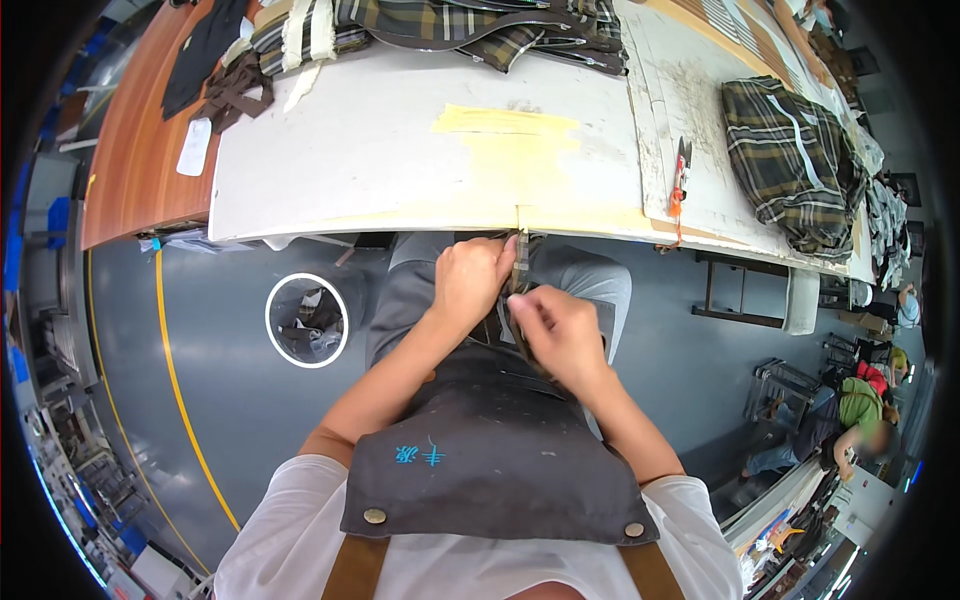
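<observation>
At the table's front edge, above my lap, a narrow plaid fabric strip runs down between my hands. My left hand is closed on its upper part, thumb pressed along it, close under the table edge. Lower and to the right, my right hand pinches the strip between thumb and curled fingers. The strip's lower part drops toward my dark apron, and its end is hard to make out there.
On the white tabletop are yellow tape, red-handled snips and a folded plaid bundle. More plaid pieces lie along the back. A white-rimmed bin stands on the floor at left. A person in green sits far right.
</observation>
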`<state>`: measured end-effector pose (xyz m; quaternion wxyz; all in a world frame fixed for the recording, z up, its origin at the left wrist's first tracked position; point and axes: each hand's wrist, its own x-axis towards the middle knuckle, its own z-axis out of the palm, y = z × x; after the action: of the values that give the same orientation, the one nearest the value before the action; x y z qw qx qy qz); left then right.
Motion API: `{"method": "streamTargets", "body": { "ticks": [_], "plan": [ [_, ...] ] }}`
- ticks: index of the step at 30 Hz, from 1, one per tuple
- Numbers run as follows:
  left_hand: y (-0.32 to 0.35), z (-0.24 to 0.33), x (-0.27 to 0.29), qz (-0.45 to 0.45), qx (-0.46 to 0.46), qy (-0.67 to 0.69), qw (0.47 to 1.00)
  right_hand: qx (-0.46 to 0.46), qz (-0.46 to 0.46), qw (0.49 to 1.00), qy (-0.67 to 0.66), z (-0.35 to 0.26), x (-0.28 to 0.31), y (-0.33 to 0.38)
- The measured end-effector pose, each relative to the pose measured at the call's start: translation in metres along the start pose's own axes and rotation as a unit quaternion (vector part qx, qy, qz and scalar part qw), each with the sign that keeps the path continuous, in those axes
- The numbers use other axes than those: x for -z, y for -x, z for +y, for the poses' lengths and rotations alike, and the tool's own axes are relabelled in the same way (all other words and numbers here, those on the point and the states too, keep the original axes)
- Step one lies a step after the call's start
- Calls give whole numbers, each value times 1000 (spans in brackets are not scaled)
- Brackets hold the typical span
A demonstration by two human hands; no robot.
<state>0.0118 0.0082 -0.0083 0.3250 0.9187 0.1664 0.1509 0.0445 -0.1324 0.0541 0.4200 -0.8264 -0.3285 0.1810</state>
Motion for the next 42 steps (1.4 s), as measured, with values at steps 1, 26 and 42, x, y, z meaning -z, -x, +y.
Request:
{"method": "streamTargets", "body": {
  "ticks": [1,26,42],
  "plan": [
    [2,-1,6,0,0,0,1000,0,0,1000,-1,2,1,-3],
    [2,10,40,-141,197,492,836,-149,-2,937,-316,22,-1,-34],
    [0,16,42,-105,126,389,906,-19,78,993,-83,7,4,-39]
  ]
}}
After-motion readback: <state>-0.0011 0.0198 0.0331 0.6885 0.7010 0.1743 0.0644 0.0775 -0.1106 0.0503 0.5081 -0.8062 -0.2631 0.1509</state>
